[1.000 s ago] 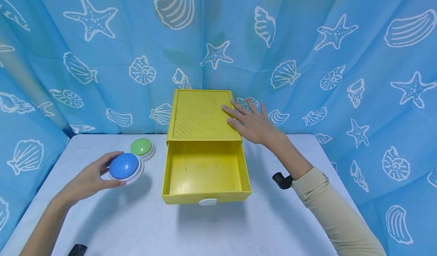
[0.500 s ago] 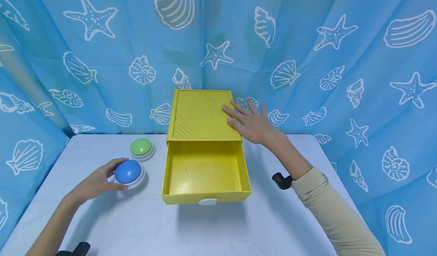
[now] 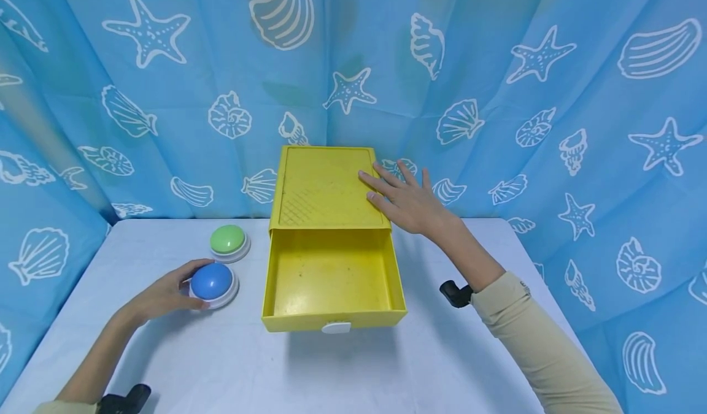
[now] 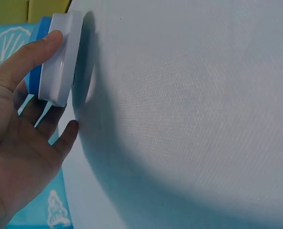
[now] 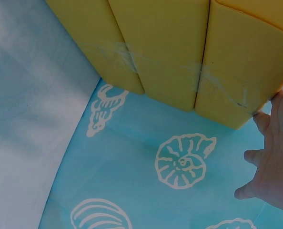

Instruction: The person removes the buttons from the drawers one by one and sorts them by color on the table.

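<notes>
In the head view a blue domed push button (image 3: pixel 212 281) with a white base is at the table's left. My left hand (image 3: pixel 166 292) holds it by the base, thumb at the near side and fingers at the far side. In the left wrist view the thumb presses the white rim (image 4: pixel 60 62); whether the base fully touches the cloth I cannot tell. A green domed push button (image 3: pixel 227 240) sits just behind it. My right hand (image 3: pixel 411 204) lies with spread, straight fingers on the right top edge of a yellow drawer unit (image 3: pixel 331 184), whose top drawer (image 3: pixel 334 322) stands pulled out.
White cloth covers the table (image 3: pixel 221 365). Blue curtain (image 3: pixel 353 46) with shell prints hangs behind and at both sides. In the right wrist view the unit's side (image 5: pixel 165 52) shows stacked sections with clear tape across. The drawer's white handle (image 3: pixel 336 327) faces the front.
The left hand has carried the blue button slightly right and down, toward the table near the green one. The right hand and the yellow drawer unit stay in place.
</notes>
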A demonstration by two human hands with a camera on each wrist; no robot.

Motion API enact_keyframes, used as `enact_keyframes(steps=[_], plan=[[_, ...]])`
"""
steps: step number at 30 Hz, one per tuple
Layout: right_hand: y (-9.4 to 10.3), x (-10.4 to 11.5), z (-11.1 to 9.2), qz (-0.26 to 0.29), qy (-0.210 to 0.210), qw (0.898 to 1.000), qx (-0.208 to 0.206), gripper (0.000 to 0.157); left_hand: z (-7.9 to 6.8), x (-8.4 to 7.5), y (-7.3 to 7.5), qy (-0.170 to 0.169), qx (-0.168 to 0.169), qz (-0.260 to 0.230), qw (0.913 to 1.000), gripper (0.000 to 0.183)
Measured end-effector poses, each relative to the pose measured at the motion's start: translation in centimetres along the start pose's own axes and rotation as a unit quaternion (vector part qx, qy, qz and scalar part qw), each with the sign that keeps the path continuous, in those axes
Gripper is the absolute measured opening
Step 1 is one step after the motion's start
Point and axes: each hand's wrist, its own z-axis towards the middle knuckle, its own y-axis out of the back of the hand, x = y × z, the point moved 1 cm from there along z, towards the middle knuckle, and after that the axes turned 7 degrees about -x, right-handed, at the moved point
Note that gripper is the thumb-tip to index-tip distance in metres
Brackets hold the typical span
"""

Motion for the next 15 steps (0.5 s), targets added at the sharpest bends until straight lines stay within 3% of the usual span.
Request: enact_keyframes(steps=[15], plan=[[0.07, -0.02, -0.03, 0.004, -0.001, 1.0, 0.004, 0.061, 0.4, 0.11, -0.42, 0.041, 0.009, 0.029, 0.9987, 0.096]])
